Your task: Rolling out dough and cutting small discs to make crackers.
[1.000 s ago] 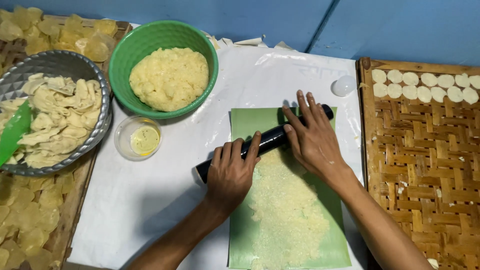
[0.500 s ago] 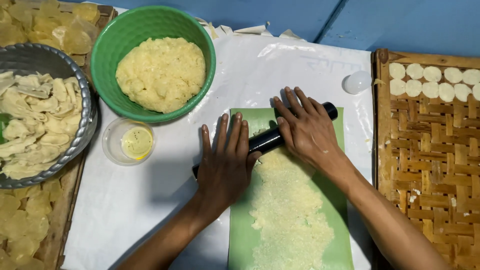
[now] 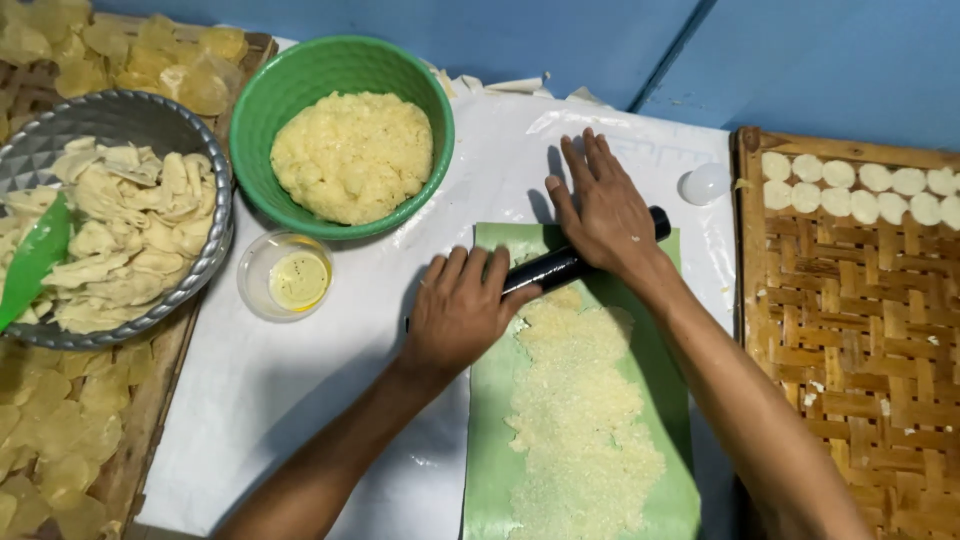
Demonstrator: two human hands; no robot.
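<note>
Item: black rolling pin (image 3: pixel 556 266), lying slantwise across the far end of a green sheet (image 3: pixel 580 500), both hands working it. The left hand (image 3: pixel 458 312) is pressing flat on the pin's near-left part, fingers spread and loosely curved over it rather than clenched; the right hand (image 3: pixel 604 214) is lying open-palmed on the far-right part, fingers stretched forward, nothing grasped. Flat palms are letting the pin turn freely underneath, and its black end is showing just right of the right hand. Nearer than the pin, a thin, ragged layer of pale dough (image 3: pixel 580 420) is covering the sheet lengthwise; the sheet is keeping the dough off the white covering (image 3: pixel 300 400) spread over the table. Left of the pin, a small clear cup (image 3: pixel 285 277) of yellowish liquid is standing within reach; beyond the cup, a green bowl (image 3: pixel 300 90) is holding a mound of yellow dough (image 3: pixel 352 155). Farther left, a metal basin (image 3: pixel 130 110) is holding crumpled pale pieces, a green tool (image 3: pixel 30 262) resting on its rim, with flat translucent discs lying on a woven tray (image 3: pixel 150 420) around it. Right of the pin, a second woven tray (image 3: pixel 850 330) is carrying rows of white rounds (image 3: pixel 860 190) along its far edge. A blue wall (image 3: pixel 800 60) is standing behind everything.
</note>
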